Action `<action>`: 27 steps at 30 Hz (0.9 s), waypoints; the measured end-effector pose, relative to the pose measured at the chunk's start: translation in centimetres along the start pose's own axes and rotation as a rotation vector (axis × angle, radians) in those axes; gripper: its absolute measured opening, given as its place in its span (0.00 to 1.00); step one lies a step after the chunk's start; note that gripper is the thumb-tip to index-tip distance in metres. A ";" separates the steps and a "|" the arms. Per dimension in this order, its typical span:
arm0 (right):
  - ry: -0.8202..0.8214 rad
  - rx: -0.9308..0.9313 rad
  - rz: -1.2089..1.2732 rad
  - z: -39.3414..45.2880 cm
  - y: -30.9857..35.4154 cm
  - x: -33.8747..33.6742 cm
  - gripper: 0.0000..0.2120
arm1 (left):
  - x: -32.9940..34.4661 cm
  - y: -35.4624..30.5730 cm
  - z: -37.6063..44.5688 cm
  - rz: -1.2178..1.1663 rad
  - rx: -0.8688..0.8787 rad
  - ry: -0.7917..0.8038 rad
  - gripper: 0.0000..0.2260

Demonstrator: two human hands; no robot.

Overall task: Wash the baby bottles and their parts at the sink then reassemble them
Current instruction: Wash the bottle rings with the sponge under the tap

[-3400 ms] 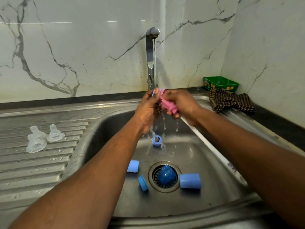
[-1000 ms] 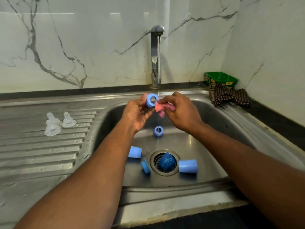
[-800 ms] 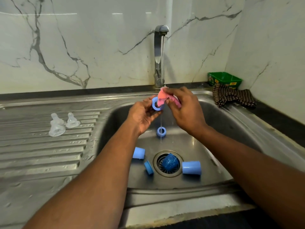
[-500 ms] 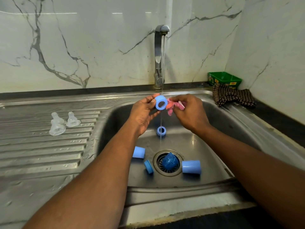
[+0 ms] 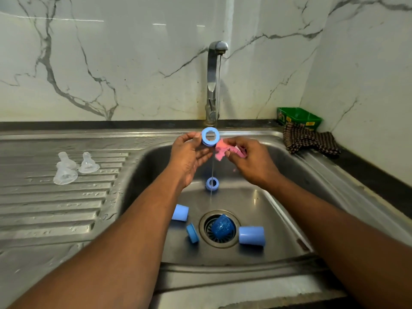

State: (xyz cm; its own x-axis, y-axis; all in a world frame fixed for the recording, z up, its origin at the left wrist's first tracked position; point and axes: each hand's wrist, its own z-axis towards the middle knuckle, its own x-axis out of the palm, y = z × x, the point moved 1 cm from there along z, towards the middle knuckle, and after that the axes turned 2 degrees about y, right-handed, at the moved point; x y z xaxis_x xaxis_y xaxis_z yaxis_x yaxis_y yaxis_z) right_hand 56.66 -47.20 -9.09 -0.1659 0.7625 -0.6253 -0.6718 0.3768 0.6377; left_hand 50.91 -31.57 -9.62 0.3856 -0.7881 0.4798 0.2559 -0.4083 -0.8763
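Rinse step rn imo: left hand [image 5: 189, 156] pinches the blue ring [image 5: 210, 136] by its edge, thumb and fingertips [image 5: 197, 135] curled on the side nearest the palm. Right hand [image 5: 249, 160] is clenched round the pink cloth [image 5: 223, 150], which sits bunched just beside the ring, a bit below it and to the right.

Ring's up over the sink [image 5: 289, 221], right at the thin water stream [image 5: 217, 90] from the tap [image 5: 214, 63]; stream looks like it skims the ring's right edge. Hole faces straight at the camera, so its axis runs toward the person, ring standing on edge. No real long axis, it's short and round.

To do it well: tilt it so water runs thru the hole, turn it w/ the fingertips so the gripped bit gets rinsed too. Wet plastic is prob slippery, so keep the pinch firm, cloth hand ready underneath.

Other blue bits lie below the hands round the drain [image 5: 219, 228], and clear teats [image 5: 73, 167] sit well left on the drainboard.
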 end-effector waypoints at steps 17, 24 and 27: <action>-0.189 -0.041 0.108 -0.5 1.1 0.2 0.16 | 0.6 0.7 -1.8 0.393 -0.093 0.182 0.18; -0.256 -0.003 0.079 0.0 1.1 -0.5 0.11 | 1.8 0.7 -1.7 0.266 -0.199 0.129 0.24; -0.273 -0.036 -0.045 -0.2 1.5 -0.6 0.11 | 2.3 0.8 -1.6 0.201 -0.222 0.071 0.24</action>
State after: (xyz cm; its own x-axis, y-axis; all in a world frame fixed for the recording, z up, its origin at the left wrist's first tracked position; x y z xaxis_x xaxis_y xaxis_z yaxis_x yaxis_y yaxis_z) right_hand 55.62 -47.16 -7.80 0.0621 0.8609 -0.5049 -0.7001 0.3981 0.5928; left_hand 50.63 -34.46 -9.26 0.3441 -0.8901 0.2988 -0.0221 -0.3258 -0.9452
